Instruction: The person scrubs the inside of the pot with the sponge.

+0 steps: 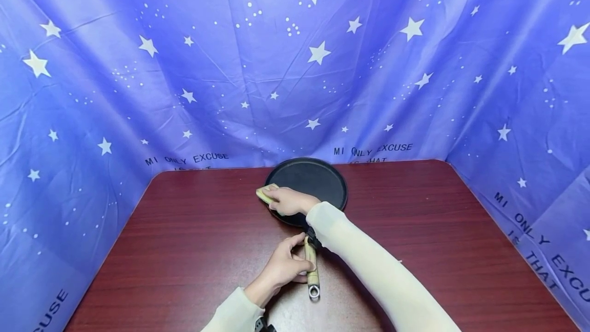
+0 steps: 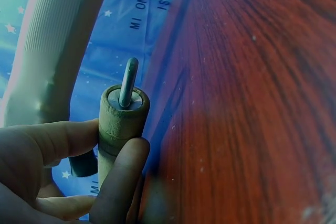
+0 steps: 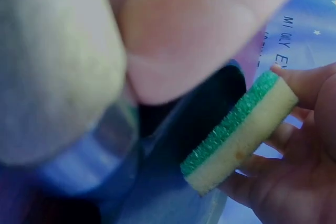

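A round black frying pan [image 1: 313, 178] lies on the table, its pale wooden handle [image 1: 311, 265] pointing toward me. My left hand [image 1: 282, 265] grips that handle from the left. In the left wrist view, thumb and fingers close round the wood [image 2: 122, 124] just below a metal hanging loop [image 2: 128, 80]. My right hand [image 1: 291, 202] holds a yellow sponge [image 1: 266, 192] at the pan's left rim. The right wrist view shows the sponge [image 3: 244, 135] pinched by the edges, its green scouring side toward the pan. My right forearm crosses above the pan's near edge and hides where the handle joins.
The dark red wooden table [image 1: 207, 209] spreads on both sides of the pan. Behind it and at either side hangs a blue curtain [image 1: 258, 65] with white stars and printed words. The pan's far rim lies close to the table's back edge.
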Demonstrator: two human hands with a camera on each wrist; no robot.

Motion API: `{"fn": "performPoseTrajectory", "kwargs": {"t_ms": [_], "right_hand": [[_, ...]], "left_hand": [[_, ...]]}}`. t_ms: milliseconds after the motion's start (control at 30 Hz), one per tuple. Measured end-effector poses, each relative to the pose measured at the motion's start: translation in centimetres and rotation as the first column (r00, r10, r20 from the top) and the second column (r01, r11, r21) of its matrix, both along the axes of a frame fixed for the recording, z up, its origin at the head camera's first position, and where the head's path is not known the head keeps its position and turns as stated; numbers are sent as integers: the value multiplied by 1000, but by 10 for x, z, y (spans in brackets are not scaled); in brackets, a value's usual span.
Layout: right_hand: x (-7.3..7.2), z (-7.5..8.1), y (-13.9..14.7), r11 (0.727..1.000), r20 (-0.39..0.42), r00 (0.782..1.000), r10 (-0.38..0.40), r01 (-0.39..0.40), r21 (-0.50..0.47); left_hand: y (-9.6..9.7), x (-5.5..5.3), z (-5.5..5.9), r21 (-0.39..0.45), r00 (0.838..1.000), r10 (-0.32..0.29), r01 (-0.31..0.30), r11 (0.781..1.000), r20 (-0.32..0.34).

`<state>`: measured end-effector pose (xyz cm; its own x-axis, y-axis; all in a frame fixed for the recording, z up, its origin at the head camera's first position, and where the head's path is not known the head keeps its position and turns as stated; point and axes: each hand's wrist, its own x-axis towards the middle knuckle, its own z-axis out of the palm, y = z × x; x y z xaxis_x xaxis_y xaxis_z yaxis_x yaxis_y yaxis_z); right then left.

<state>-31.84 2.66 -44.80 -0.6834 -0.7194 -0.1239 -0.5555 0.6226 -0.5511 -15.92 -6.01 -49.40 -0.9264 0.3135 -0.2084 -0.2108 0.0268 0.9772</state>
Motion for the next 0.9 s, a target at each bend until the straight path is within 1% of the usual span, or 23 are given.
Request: {"fn": "performPoseTrajectory", "kwargs": {"t_ms": [133, 233, 400, 567, 733, 833, 900], "right_hand": [[-5, -1, -3, 1000, -28, 1000, -8, 8, -7], [-7, 0, -4, 1000, -30, 999, -17, 16, -16], [-13, 1, -5, 1000, -58, 998, 19, -18, 18], [-22, 1, -4, 995, -95, 994, 56, -48, 82], [-30, 2, -2, 984, -121, 991, 48, -26, 178], [-35, 2, -2, 972, -175, 984, 36, 6, 234], [-38, 2, -3, 963, -230, 972, 37, 26, 267]], "left_hand": [[0, 0, 1, 4, 1000, 0, 0, 1000, 0], [0, 0, 2, 5, 1000, 5, -5, 1000, 4], [0, 1, 2, 0, 1000, 15, -15, 1000, 10], [0, 1, 1, 6, 1000, 18, -18, 1000, 7], [0, 1, -1, 12, 1000, 18, -18, 1000, 8], [0, 1, -1, 18, 1000, 19, -19, 1000, 9], [-1, 1, 0, 22, 1000, 20, -20, 1000, 13]]}}
